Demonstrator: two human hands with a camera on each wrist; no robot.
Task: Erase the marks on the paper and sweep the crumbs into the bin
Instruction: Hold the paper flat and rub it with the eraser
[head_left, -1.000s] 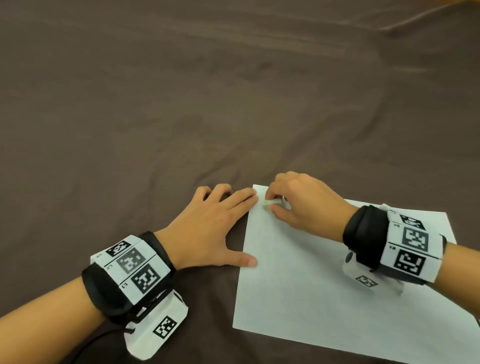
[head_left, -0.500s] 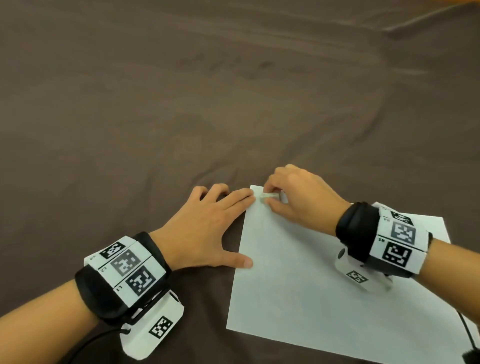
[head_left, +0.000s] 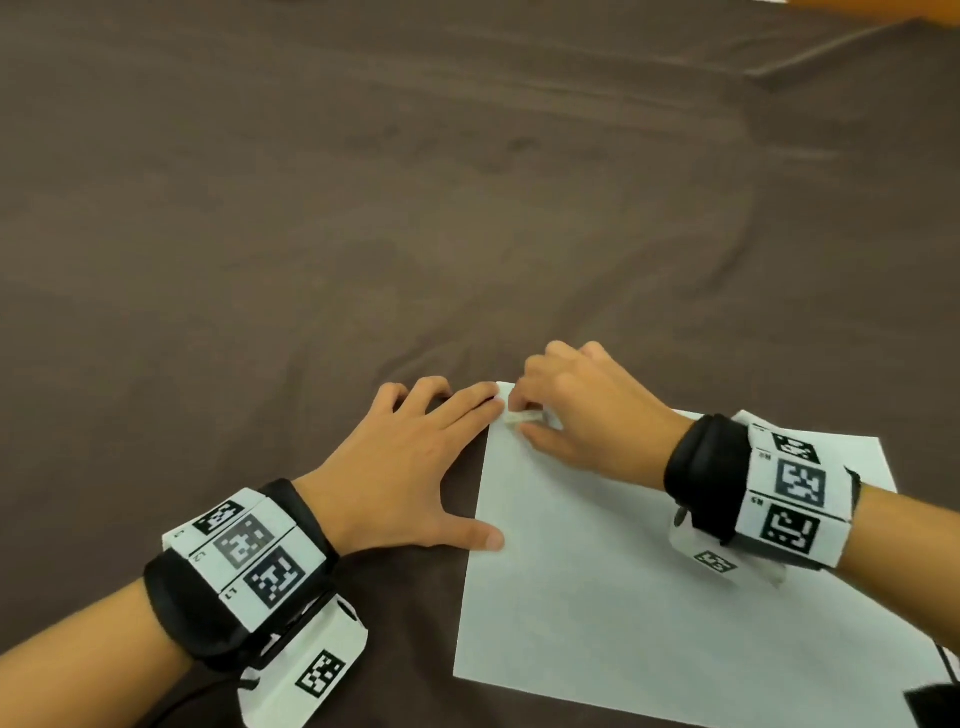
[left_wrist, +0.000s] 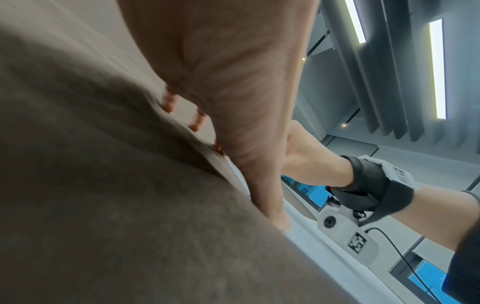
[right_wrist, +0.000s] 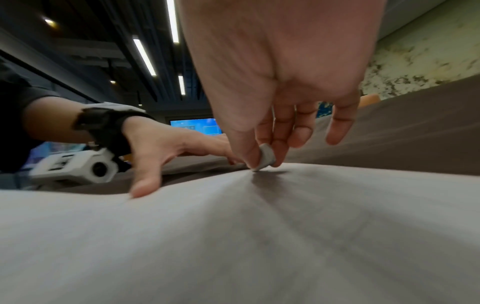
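A white sheet of paper lies on the brown cloth at the lower right. My right hand pinches a small white eraser between thumb and fingers and presses it on the paper's far left corner; the right wrist view shows the eraser touching the sheet. My left hand lies flat with spread fingers beside the sheet, its thumb and index fingertip on the paper's left edge. Marks and crumbs are too faint to make out. No bin is in view.
Wrinkled brown cloth covers the whole table beyond and left of the paper. An orange strip shows at the far right top edge. A black cable runs off at the lower right corner.
The right hand with the eraser has slid a short way left towards the paper's far left corner. The left hand stays flat on the sheet's edge.
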